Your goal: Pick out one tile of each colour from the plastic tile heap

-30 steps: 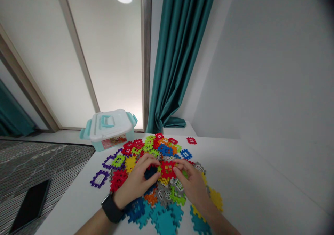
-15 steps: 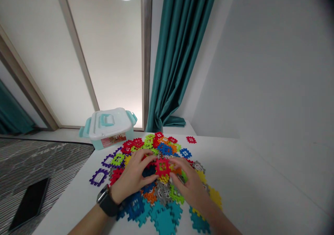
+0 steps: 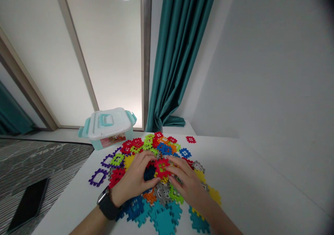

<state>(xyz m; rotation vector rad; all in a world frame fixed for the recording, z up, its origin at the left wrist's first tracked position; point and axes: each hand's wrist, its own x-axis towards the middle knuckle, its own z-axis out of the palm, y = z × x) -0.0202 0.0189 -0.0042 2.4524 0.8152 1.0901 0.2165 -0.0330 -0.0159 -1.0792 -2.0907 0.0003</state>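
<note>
A red interlocking building block (image 3: 161,168) with a window opening is between my two hands, above a heap of loose pieces. My left hand (image 3: 139,172), wearing a black smartwatch (image 3: 106,202), grips the block's left side with thumb below and fingers above. From the right, the fingertips of my right hand (image 3: 186,177) press on the block's right edge. Yellow (image 3: 165,180) shows just under the red block. Near my wrists lie dark blue pieces (image 3: 134,205), turquoise pieces (image 3: 165,221) and a lime green piece (image 3: 176,195).
A lidded plastic box (image 3: 112,127) with turquoise handles stands at the table's back left. Purple frame pieces (image 3: 98,177) lie near the left edge of the white table (image 3: 247,186). A lone red piece (image 3: 191,139) is at the back. A dark flat device (image 3: 28,203) rests lower left.
The red block has tilted and shifted slightly left. My right-hand fingers have moved further over its right side, while my left thumb has slid a little right.
</note>
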